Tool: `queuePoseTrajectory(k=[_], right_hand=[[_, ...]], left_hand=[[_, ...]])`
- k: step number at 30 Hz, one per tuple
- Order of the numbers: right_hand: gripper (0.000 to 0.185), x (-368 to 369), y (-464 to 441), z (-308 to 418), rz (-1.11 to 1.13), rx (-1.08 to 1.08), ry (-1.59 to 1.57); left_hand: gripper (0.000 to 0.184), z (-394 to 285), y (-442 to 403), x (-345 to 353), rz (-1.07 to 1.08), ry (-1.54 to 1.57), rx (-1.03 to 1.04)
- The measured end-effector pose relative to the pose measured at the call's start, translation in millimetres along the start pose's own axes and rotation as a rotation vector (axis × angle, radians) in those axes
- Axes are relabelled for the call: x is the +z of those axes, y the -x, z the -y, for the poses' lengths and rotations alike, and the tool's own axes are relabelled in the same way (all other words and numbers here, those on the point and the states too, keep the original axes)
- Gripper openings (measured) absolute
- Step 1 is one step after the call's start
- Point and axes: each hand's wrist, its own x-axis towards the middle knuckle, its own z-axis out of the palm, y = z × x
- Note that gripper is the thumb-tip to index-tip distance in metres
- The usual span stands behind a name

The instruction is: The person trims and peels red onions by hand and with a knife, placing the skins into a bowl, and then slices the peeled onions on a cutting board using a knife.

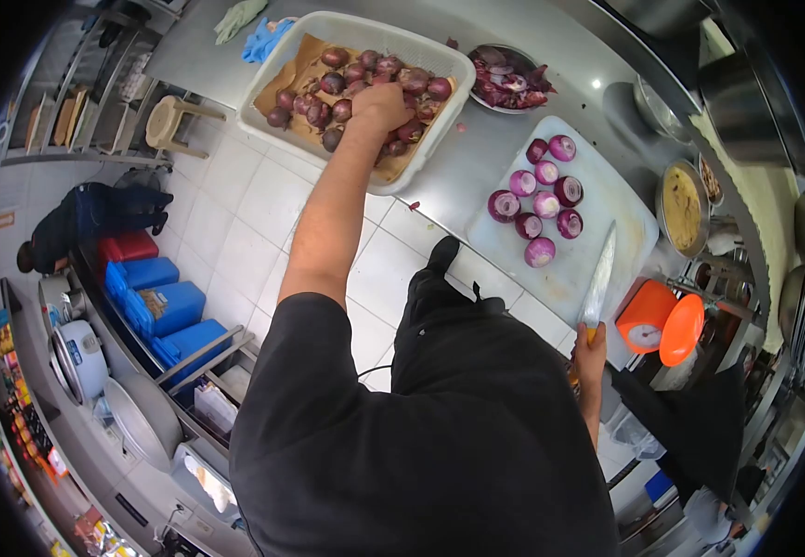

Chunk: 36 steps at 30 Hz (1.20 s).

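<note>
My left hand reaches into a white plastic basket, its fingers curled down among unpeeled red onions. Whatever those fingers hold is hidden under the hand. On the right, my right hand is closed round the yellow handle of a kitchen knife. The blade lies over the near right part of a white cutting board. Several peeled red onions with trimmed ends sit on the board, apart from the blade.
A metal bowl of onion skins stands between basket and board. Right of the board are a pan of yellowish food and an orange kitchen scale. Blue gloves lie beyond the basket. Another person bends near blue bins at left.
</note>
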Motion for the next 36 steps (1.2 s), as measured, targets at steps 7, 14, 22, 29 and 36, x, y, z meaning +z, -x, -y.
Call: queuePoseTrajectory(k=[7,14,22,29,36], right_hand=[[0.033,6,-2,-15,-0.071,-0.109,0.089],[0.044,-4,0,-4,0.012,-0.056,0.027],[0.041,-23,20,19,0.029,-0.058,-0.047],[0.034,-39,51,17,-0.249,-0.116,0.089],[0.025,-58,81,35,-0.288,-0.216,0.126]], left_hand=[[0.052,23,33,-5,-0.112,1.119,0.205],[0.06,-68,112,-13,0.072,1.549,0.41],[0.05,-294,189,96,0.435,1.199,0.605],[0.056,-361,216,148,0.023,0.512,0.842],[0.057,-364,226,131,0.145,0.442,0.723]])
